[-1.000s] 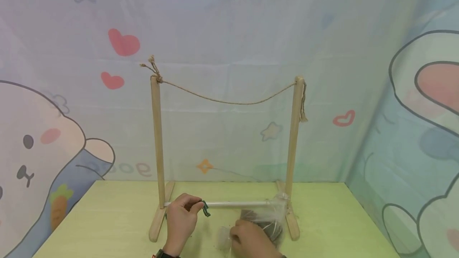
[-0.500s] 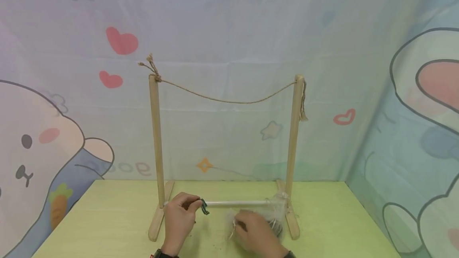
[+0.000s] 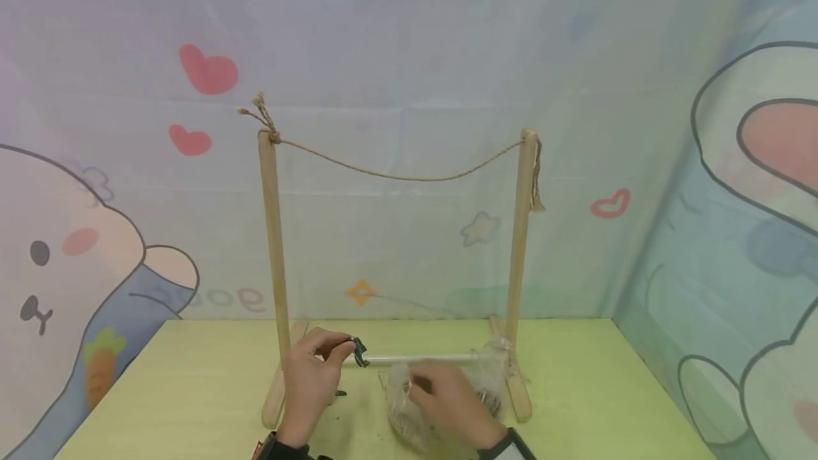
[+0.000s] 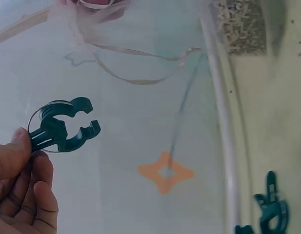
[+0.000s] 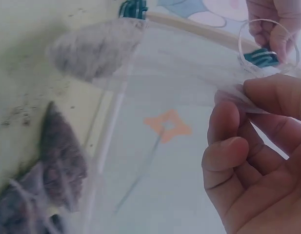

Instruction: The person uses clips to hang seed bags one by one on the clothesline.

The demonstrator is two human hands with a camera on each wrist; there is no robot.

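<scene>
My left hand (image 3: 313, 371) pinches a green plastic spring clip (image 4: 55, 126) by its handles, between thumb and forefinger; the clip's curved jaws point away from the hand. To its right, my right hand (image 3: 450, 400) pinches the gathered top of a sheer drawstring pouch (image 3: 405, 417). Small pale, dry bits fill the pouch's bottom corner, seen through the mesh in the left wrist view. A thin ribbon loop (image 4: 135, 82) trails from the pouch's neck. Darker filled pouches (image 5: 62, 156) lie on the table beyond the right hand, partly hidden by it in the head view.
Behind the hands stands a wooden frame with a left post (image 3: 272, 233), a right post (image 3: 520, 233), sagging twine (image 3: 396, 177) between their tops and a white crossbar (image 3: 422, 358) low down. More green clips (image 4: 274, 214) lie on the table (image 3: 575, 389) near the left post.
My right hand has raised the pouch by its top, so its filled bottom now hangs below the fingers. The left hand has moved slightly up and left, still pinching the clip.
</scene>
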